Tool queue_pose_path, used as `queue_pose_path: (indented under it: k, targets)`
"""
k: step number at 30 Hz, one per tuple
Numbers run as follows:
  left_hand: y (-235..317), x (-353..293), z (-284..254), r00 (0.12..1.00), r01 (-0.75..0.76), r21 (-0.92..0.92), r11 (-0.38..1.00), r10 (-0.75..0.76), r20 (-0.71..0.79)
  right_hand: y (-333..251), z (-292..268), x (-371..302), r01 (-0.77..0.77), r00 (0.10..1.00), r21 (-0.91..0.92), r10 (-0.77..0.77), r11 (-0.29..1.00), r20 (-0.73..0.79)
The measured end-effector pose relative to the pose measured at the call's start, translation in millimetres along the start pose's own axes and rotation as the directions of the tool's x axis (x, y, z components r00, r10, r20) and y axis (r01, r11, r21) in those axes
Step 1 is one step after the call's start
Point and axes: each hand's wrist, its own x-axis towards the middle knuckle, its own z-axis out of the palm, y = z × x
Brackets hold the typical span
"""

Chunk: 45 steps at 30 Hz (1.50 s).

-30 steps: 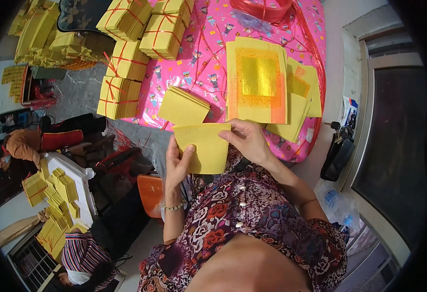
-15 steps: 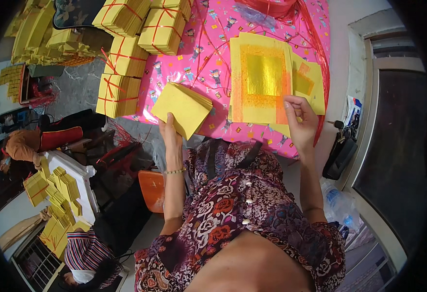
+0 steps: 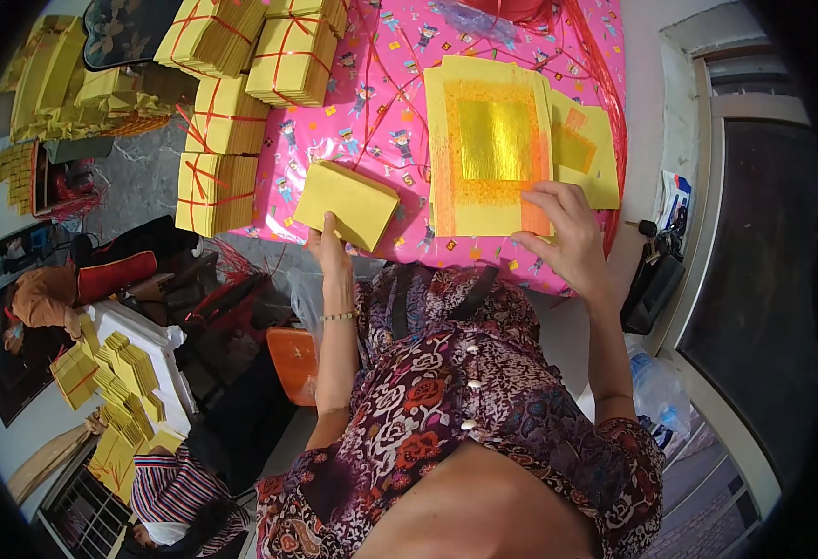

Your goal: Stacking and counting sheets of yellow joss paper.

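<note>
My left hand [image 3: 333, 250] grips a small stack of folded yellow paper [image 3: 348, 205], thumb on top and the other fingers hidden beneath. The stack sits over the near edge of the pink table. To its right lies a pile of flat yellow paper sheets [image 3: 446, 210]; the top one bears an orange-printed border and a shiny gold foil square [image 3: 496, 140]. My right hand [image 3: 567, 231] is at the pile's lower right corner. Its fingertips touch the top sheet near the right edge, while the thumb stands apart from them below.
Bundles of yellow paper [image 3: 218, 191] tied with red string stand along the table's left side. More yellow sheets [image 3: 598, 154] lie right of the pile. Red plastic string [image 3: 605, 88] trails down the table's right side. Two people work at left near a white table [image 3: 169, 359].
The folded stack in my left hand has turned and its fanned layers now lie together. My right thumb has parted from the fingers, which have moved slightly left over the sheet.
</note>
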Motion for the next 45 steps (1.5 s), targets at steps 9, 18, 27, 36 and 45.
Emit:
queue_pose_path:
  k: [9, 18, 27, 36, 45]
  targets:
    - [-16.7, 18.0, -19.5, 0.956, -0.159, 0.32, 0.934, 0.226, -0.186, 4.0, -0.8, -1.3, 0.025, 0.997, -0.07, -0.019, 0.997, 0.08]
    - [-1.0, -5.0, -19.3, 0.983, -0.044, 0.167, 0.985, 0.072, -0.167, 10.1, 0.7, -5.0, 0.091, 0.995, -0.11, -0.087, 0.99, 0.045]
    - [37.1, -62.1, 19.1, 0.752, -0.6, 0.465, 0.651, 0.657, 0.052, 16.9, 9.5, -10.9, 0.111, 0.993, 0.114, -0.113, 0.987, 0.016]
    - [58.4, -127.2, 83.6, 0.614, -0.676, 0.296, 0.674, 0.295, 0.732, 26.7, 23.5, -8.2, 0.079, 0.994, 0.316, -0.052, 0.945, -0.092]
    - [51.7, -128.0, 92.4, 0.616, -0.693, 0.305, 0.653, 0.317, 0.721, 29.9, 24.1, -10.0, -0.071, 0.997, 0.397, 0.079, 0.915, -0.004]
